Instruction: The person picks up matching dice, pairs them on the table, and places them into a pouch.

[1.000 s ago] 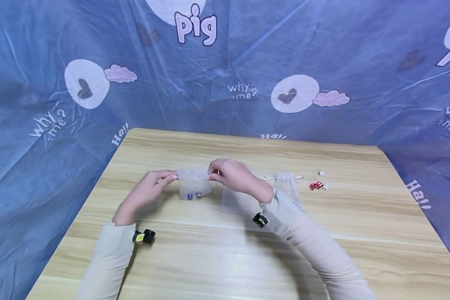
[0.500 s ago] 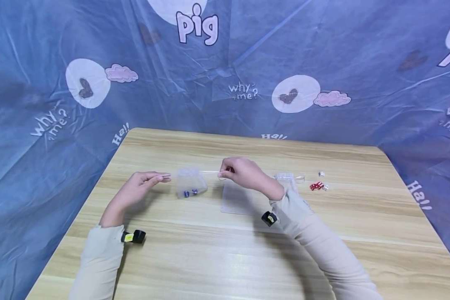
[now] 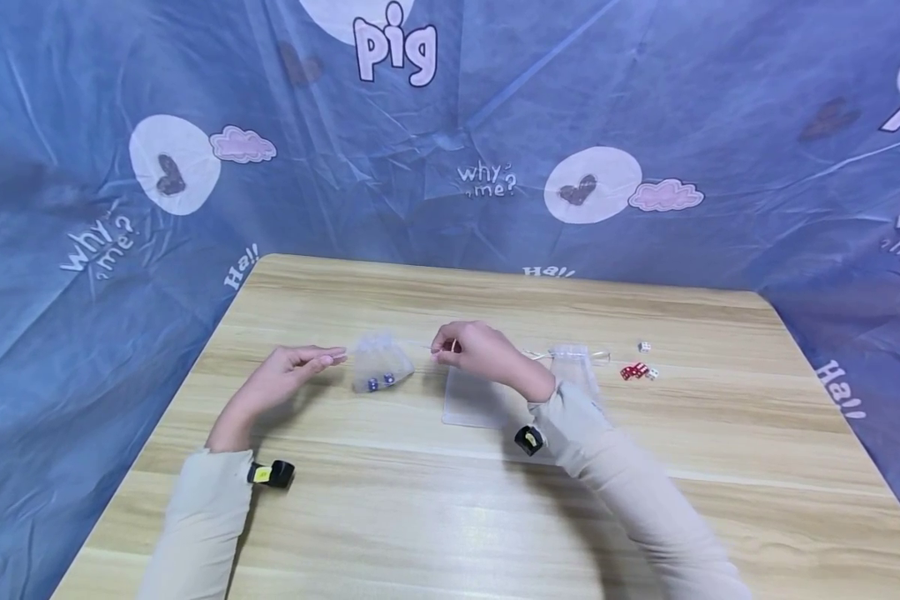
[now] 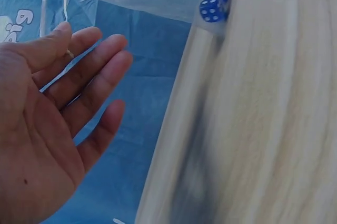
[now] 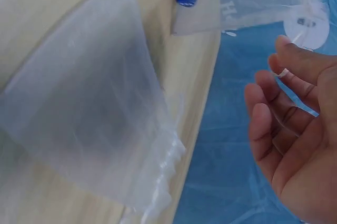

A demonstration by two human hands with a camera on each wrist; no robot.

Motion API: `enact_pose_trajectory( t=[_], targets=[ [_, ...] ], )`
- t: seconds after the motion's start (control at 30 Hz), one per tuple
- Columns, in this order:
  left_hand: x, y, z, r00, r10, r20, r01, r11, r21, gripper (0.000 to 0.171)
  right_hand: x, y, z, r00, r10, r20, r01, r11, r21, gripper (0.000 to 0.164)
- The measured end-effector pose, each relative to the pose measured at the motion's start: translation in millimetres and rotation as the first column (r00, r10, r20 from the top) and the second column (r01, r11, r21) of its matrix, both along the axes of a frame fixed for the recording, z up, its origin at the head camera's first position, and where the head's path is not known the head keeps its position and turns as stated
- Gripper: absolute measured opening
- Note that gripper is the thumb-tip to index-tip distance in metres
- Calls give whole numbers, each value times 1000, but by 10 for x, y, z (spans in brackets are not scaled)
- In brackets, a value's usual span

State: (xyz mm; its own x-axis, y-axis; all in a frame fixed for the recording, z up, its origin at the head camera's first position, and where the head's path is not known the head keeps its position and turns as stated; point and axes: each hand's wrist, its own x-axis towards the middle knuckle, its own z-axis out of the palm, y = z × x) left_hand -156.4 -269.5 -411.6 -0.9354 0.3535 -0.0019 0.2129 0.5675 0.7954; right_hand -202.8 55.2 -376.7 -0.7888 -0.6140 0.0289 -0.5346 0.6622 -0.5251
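Note:
A small sheer drawstring pouch [image 3: 381, 357] hangs between the hands above the table, its neck gathered. Two blue dice [image 4: 211, 11] with white pips lie in its lower part. My left hand [image 3: 288, 368] is left of the pouch; thumb and index finger pinch one end of its thin white cord [image 4: 66, 0], with the other fingers loosely bent. On the other side, my right hand [image 3: 474, 352] pinches the opposite cord end between thumb and index finger. Its remaining fingers curl loosely in the right wrist view.
Another sheer pouch [image 5: 89, 87] lies on the wooden table [image 3: 420, 517], partly under the right forearm. Red dice [image 3: 633, 372] and white dice [image 3: 645, 346] sit to its right. A blue printed cloth [image 3: 450, 108] hangs behind the table.
My hands held the pouch's mouth spread wide, then moved apart onto its cords. The pouch's neck has narrowed. Lately, my right hand has shifted slightly back to the left.

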Motion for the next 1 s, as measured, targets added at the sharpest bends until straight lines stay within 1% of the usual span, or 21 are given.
enact_pose_trajectory(
  t=[0.17,0.33,0.37,0.43,0.5,0.6,0.67,0.73,0.8,0.9,1.0],
  targets=[
    [-15,97,-70,999,-5,42,5,1000,7,41,-14,-90,-83,1000,5,15,-5,1000,2,9],
    [-21,204,-150,998,5,66,-4,1000,-27,52,-21,-217,-179,998,10,58,-10,1000,1,24],
    [-26,223,-164,998,9,70,-6,1000,-29,53,-20,-245,-202,997,17,70,-17,1000,0,26],
    [-42,253,-192,997,15,73,-13,999,-33,48,-16,-294,-249,996,30,87,-31,1000,2,28],
    [-54,274,-207,998,14,65,-12,999,-34,42,-7,-331,-292,994,50,96,-49,999,-7,26],
    [-63,292,-207,999,18,45,-17,999,-33,35,13,-365,-334,995,64,79,-62,998,-25,18],
    [-63,297,-190,999,27,38,-26,999,-31,35,19,-373,-342,994,69,80,-65,997,-49,14],
    [-70,293,-170,998,40,49,-39,999,-11,35,19,-377,-345,993,67,94,-60,995,-76,12],
    [-84,285,-153,996,51,73,-53,998,27,33,16,-381,-345,988,69,140,-53,992,-117,11],
    [-125,265,-149,992,54,111,-63,995,77,32,22,-398,-370,972,77,223,-40,985,-169,10],
    [-172,264,-167,987,63,150,-78,992,99,31,43,-434,-424,950,87,299,-33,983,-179,10]
  ],
)
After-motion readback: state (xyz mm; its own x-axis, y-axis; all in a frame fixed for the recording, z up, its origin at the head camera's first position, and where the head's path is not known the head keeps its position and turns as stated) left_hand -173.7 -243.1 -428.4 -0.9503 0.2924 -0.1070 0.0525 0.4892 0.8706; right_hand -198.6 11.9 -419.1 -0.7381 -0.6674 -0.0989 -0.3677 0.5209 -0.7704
